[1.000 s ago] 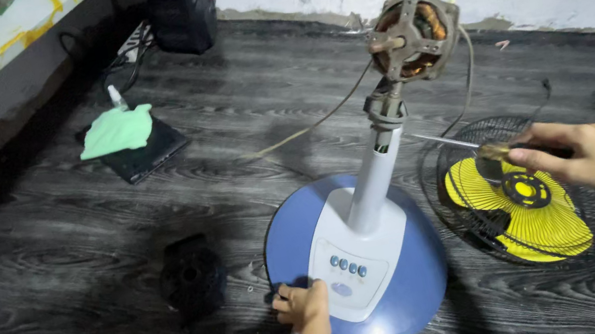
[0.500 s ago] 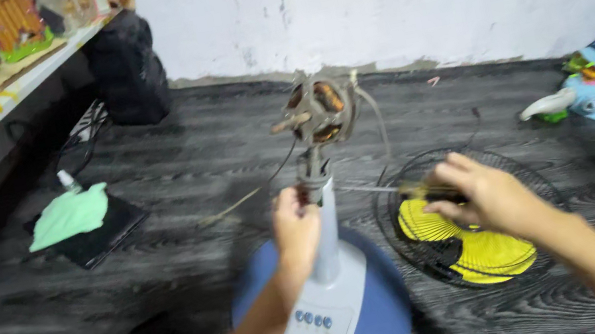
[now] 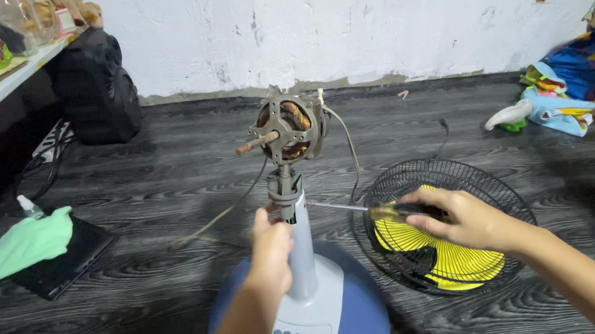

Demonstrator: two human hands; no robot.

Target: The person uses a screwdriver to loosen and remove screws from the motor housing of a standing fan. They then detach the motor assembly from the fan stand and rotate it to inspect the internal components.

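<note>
Fan stand (image 3: 302, 260) rises upright from its blue base (image 3: 341, 322) on the dark wooden floor (image 3: 134, 302), bare motor (image 3: 289, 128) on top. Left hand (image 3: 271, 247) wraps the pole in a clenched grip; right hand (image 3: 463, 218) grips a screwdriver (image 3: 370, 211) whose tip reaches the pole, above the black grille (image 3: 446, 222).

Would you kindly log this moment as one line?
left hand: grips fan pole | right hand: holds screwdriver, tip at pole | motor: exposed
</note>
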